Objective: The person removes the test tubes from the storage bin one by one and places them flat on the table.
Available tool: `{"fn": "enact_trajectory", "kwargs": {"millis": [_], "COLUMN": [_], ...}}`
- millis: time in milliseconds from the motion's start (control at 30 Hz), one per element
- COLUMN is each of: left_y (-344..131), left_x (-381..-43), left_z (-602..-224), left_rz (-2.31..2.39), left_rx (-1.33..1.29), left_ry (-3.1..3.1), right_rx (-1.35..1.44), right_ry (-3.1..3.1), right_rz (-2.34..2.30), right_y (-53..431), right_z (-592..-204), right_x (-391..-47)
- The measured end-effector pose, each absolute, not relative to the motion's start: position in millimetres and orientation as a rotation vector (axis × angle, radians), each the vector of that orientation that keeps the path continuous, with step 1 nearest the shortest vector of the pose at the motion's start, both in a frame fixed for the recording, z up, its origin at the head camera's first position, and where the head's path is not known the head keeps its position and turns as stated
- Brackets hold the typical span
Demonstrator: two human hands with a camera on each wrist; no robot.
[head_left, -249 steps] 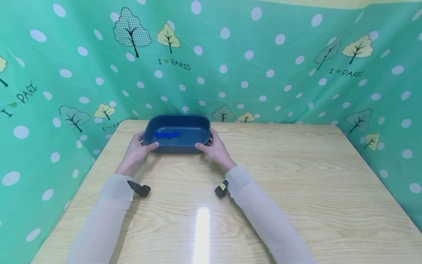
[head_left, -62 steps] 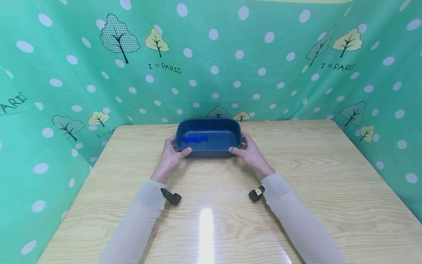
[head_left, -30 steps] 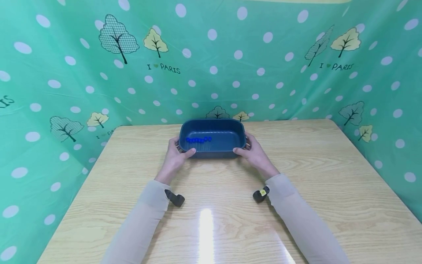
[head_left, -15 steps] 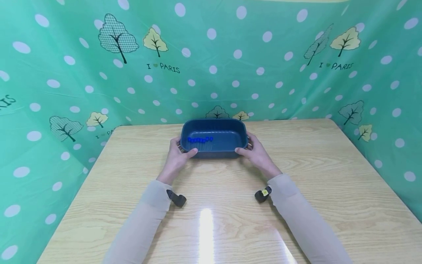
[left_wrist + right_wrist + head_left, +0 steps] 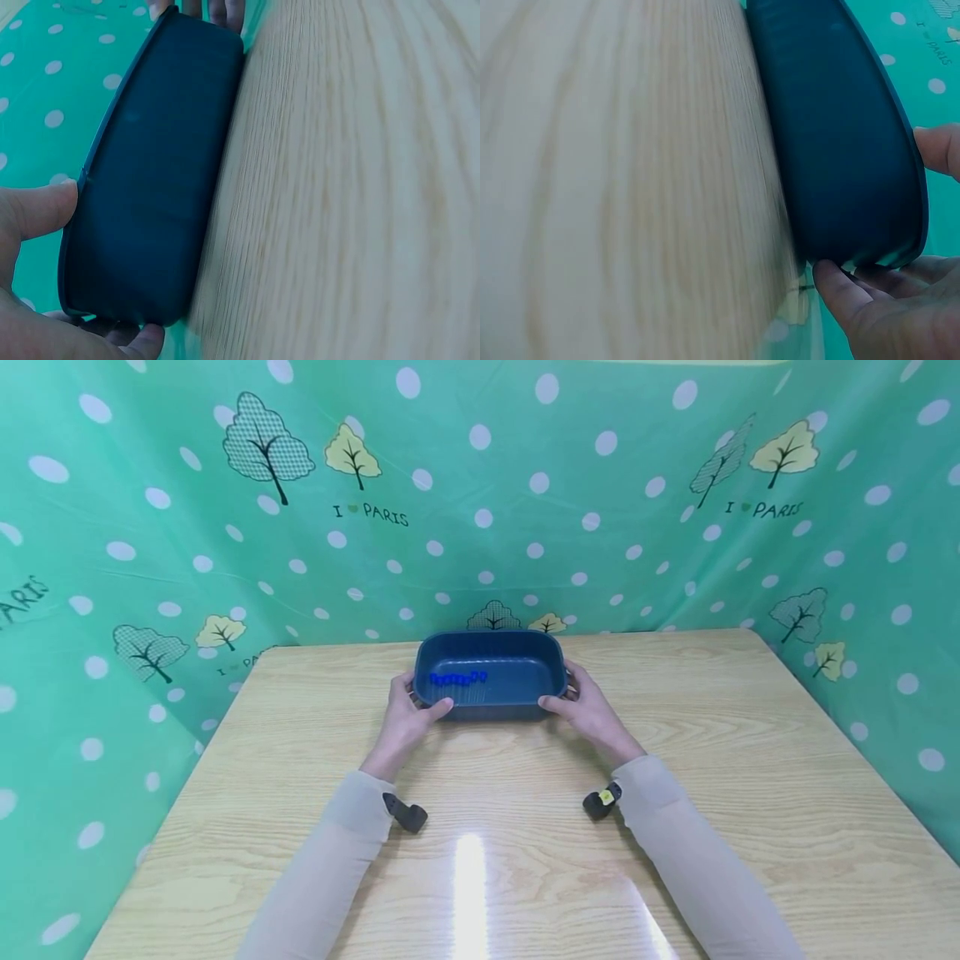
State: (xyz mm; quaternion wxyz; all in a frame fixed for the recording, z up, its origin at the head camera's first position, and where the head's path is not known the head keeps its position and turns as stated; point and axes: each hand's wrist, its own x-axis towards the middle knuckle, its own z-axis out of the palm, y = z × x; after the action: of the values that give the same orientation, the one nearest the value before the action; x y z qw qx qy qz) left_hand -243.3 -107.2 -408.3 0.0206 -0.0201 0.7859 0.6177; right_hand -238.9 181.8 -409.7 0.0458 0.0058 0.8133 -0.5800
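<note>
A dark blue rectangular basin (image 5: 521,681) with rounded corners stands near the back edge of the table. Holding its left end is my left hand (image 5: 403,720), thumb on the front rim and fingers around the side. My right hand (image 5: 588,717) grips the opposite end the same way. Inside, toward the left, runs a row of small bright blue pieces or marks (image 5: 453,679), too small to identify. In the left wrist view, the left thumb presses the rim of the basin (image 5: 154,157). The right wrist view has the right fingertips under the end of the basin (image 5: 840,135).
The light wooden table (image 5: 720,777) spreads around the basin on both sides and in front. A green dotted curtain (image 5: 622,527) with printed trees hangs behind and along the sides. A bright light reflection (image 5: 469,893) lies on the tabletop near the front.
From the left part of the table's back, the basin has moved right with both hands holding it. Over the last second it has shifted only slightly further right. The grip looks the same.
</note>
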Motion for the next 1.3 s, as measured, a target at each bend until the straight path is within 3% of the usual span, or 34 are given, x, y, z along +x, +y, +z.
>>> {"fn": "enact_trajectory", "kwargs": {"millis": [1133,1300], "left_y": [-99,-98], "left_x": [-242,-243], "left_z": [-408,-408], "left_rz": [1.895,1.876], "left_rx": [-0.076,-0.092], "left_ry": [2.457,2.466], "right_rx": [-0.037,-0.016], "right_ry": [2.415,2.399], "right_rz": [-1.853,-1.833], "right_y": [190,187], "right_z": [-410,-395], "right_x": [-238,-230]}}
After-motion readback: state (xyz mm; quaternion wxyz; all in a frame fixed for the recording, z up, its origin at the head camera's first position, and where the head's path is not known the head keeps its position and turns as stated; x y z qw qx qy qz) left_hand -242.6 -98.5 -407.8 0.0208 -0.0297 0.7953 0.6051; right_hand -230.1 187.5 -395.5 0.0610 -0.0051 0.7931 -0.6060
